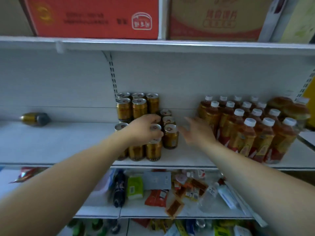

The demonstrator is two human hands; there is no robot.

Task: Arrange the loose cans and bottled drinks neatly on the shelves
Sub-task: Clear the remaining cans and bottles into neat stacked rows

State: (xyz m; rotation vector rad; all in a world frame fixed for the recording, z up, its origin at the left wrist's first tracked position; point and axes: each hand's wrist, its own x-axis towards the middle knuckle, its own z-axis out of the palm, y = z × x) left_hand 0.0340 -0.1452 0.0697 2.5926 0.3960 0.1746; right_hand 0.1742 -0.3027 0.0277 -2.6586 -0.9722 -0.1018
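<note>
Several gold cans (pixel 139 108) stand stacked in two layers at the middle of the white shelf (pixel 185 157). My left hand (pixel 144 128) grips a gold can (pixel 155 133) held over the front-row cans. My right hand (pixel 197 132) hovers open just right of the can group, blurred, close to a single can (pixel 171 136) but holding nothing. Brown tea bottles (pixel 247 130) with white caps stand in rows on the right. One gold can (pixel 35 119) lies on its side far left on the same shelf.
Red and tan cardboard boxes (pixel 95 17) sit on the shelf above. The shelf below holds mixed snack packets, a green pack (pixel 135 187) and a dark bottle (pixel 119 189). A wrapped bread pack (pixel 288 106) rests behind the bottles at right.
</note>
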